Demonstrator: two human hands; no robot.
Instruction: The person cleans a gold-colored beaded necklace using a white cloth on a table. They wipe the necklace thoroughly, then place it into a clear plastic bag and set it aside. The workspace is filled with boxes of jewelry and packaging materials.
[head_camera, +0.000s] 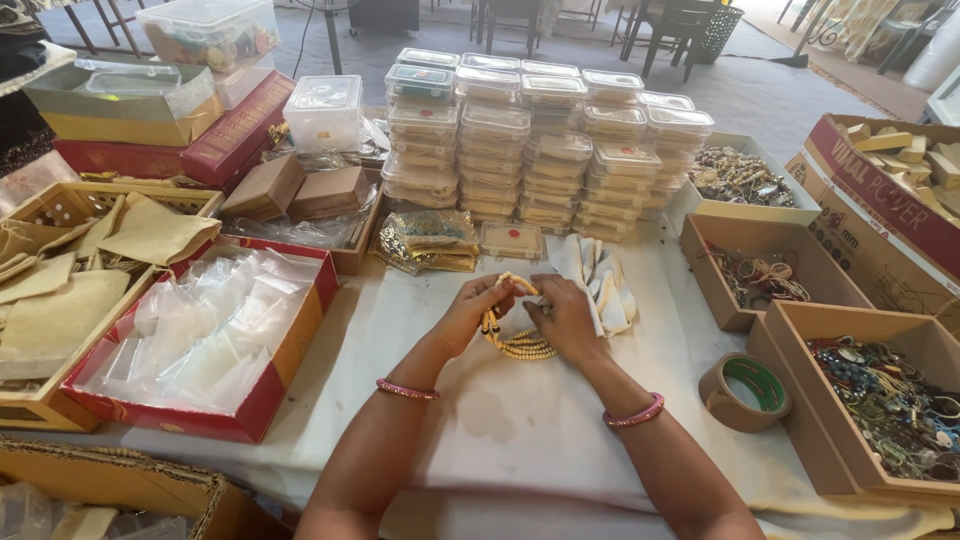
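Observation:
A cream beaded necklace with several strands lies bunched on the white cloth-covered table, partly lifted. My left hand pinches one end of its strands, and my right hand grips the other end. Both wrists wear pink bangles. Just beyond my right hand lies a pile of white folded cloth pieces. A small clear lidded box with a red dot sits beyond the hands.
Stacks of clear plastic boxes stand at the back. A red tray of clear plastic pouches is at left. Cardboard boxes of jewellery and a roll of brown tape are at right. Gold packets lie behind.

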